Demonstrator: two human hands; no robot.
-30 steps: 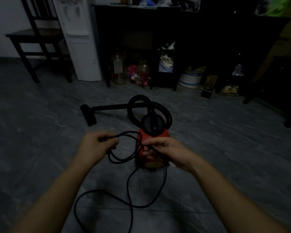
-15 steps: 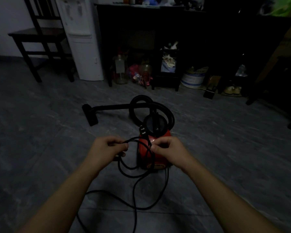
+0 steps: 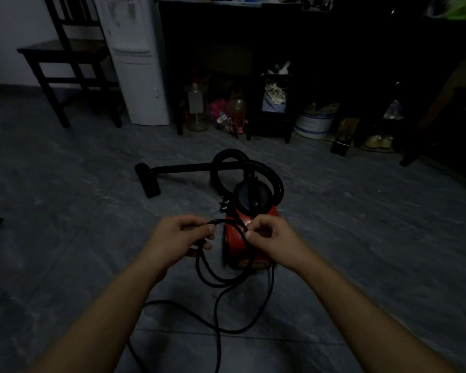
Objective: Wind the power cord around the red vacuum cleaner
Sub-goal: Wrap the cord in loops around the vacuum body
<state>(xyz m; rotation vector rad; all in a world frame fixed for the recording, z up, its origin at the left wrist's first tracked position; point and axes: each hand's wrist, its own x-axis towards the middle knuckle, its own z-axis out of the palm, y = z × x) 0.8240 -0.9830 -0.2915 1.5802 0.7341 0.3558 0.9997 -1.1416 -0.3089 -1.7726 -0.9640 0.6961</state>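
Note:
The red vacuum cleaner (image 3: 236, 238) stands on the grey floor in front of me, with a black round lid and a black hose (image 3: 276, 181) looped behind it. The black power cord (image 3: 218, 281) hangs in loops between my hands and trails over the floor toward me. My left hand (image 3: 178, 238) is closed on gathered loops of the cord, left of the vacuum. My right hand (image 3: 269, 238) pinches the cord just above the vacuum's red body. The cord's plug (image 3: 224, 205) sticks up beyond my hands, beside the lid.
The vacuum's wand and floor nozzle (image 3: 147, 181) lie to the left behind it. A dark chair (image 3: 65, 65) and a white water dispenser (image 3: 137, 63) stand at the back left. A dark table (image 3: 253, 36) with bottles, a bucket (image 3: 314, 123) and clutter beneath lines the back.
My two hands have come closer together above the vacuum. The loops in my left hand have grown, and the plug end has swung up beside the lid.

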